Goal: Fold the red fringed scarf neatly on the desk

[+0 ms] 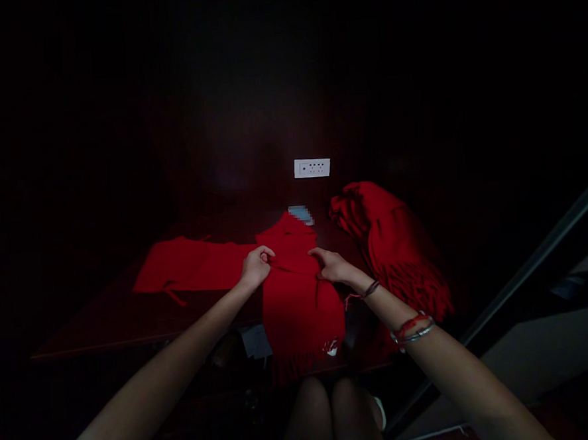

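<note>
A red fringed scarf (299,299) lies on the dark wooden table (106,324), one end stretched out to the left, the other hanging over the near edge above my knees. My left hand (256,267) is closed, pinching a fold of the scarf at its left side. My right hand (331,265) grips the same fold on the right, fingers curled into the cloth. A small white mark shows near the scarf's hanging fringed end.
A heap of more red fringed scarves (395,247) lies on the table to the right. A white wall socket (311,168) sits on the dark panel behind. A dark slanted rail (536,265) runs at the right. The surroundings are very dark.
</note>
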Available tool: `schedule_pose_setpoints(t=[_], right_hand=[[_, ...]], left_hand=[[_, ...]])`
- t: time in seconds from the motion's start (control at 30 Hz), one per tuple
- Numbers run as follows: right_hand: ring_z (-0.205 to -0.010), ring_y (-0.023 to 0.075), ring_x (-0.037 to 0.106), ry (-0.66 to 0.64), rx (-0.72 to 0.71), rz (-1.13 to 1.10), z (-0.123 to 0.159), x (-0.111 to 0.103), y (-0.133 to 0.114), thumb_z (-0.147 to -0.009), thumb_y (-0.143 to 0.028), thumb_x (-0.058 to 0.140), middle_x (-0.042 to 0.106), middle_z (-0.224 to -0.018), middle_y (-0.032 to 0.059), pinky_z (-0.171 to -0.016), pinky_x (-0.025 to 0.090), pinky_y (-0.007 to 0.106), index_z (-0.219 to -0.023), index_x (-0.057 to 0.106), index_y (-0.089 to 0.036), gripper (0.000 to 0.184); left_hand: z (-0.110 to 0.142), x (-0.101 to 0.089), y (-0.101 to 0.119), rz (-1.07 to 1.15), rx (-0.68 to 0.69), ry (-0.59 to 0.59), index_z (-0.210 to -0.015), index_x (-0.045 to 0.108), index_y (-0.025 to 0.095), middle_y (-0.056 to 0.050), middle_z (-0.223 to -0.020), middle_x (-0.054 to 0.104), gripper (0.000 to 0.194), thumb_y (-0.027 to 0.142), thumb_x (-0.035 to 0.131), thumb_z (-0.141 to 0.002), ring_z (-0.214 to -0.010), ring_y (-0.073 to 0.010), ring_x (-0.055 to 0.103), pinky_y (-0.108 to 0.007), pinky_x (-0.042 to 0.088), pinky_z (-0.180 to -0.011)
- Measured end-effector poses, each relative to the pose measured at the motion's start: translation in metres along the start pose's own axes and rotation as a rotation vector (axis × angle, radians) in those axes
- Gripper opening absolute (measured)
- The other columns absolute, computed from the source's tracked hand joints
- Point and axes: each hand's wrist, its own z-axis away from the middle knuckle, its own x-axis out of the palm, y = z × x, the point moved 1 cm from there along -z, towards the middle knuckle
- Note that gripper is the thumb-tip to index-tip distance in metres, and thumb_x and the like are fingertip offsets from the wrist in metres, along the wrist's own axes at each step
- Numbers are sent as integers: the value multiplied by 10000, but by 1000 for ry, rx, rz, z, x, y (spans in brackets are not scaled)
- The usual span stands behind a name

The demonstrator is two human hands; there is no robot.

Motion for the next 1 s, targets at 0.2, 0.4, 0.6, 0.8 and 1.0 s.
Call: schedule_pose_setpoints(t=[0.2,0.4,0.6,0.8,1.0], right_hand=[[-1026,255,414,-105,60,259,4,-11,-13,-626,-165,539,366,-1182,134,-811,340,330,-1201,333,-211,613],[-1197,315,21,7,-112,321,-1,0,-21,-763,-499,310,96,-1339,82,-897,111,523,-1265,171,-288,562],[-1196,322,33,-226,-10,322,-10,27,-3,-734,-586,240,104,-1343,73,-906,91,520,-1259,189,-301,600],[-1164,252,232,-10,-250,357,-28,14,-23,-771,-333,372,346,-1237,126,-924,149,468,-1175,388,-176,434],[-1106,178,354,36,-485,206,-30,33,-21,-753,-242,394,420,-1188,105,-900,294,296,-1177,378,-131,439]], left_hand=[[4,-9,11,-411,236,-88,-830,539,162,-17,-724,485,401,-27,403,-503,-750,-141,469,-214,362,-649],[4,-13,11,-588,289,-178,-1195,329,225,-68,-1280,263,427,337,315,-783,-1148,-267,228,-443,207,-892],[1,-6,-13,-595,121,-525,-1277,127,258,-28,-1348,82,565,511,207,-778,-1202,-281,72,-511,76,-910],[-7,-22,-22,-397,165,-180,-1218,268,111,-129,-1219,357,481,305,324,-782,-1104,-182,340,-312,265,-890],[1,-23,-15,-344,172,-183,-851,485,149,-36,-764,560,273,364,485,-684,-731,-152,530,-240,398,-642]])
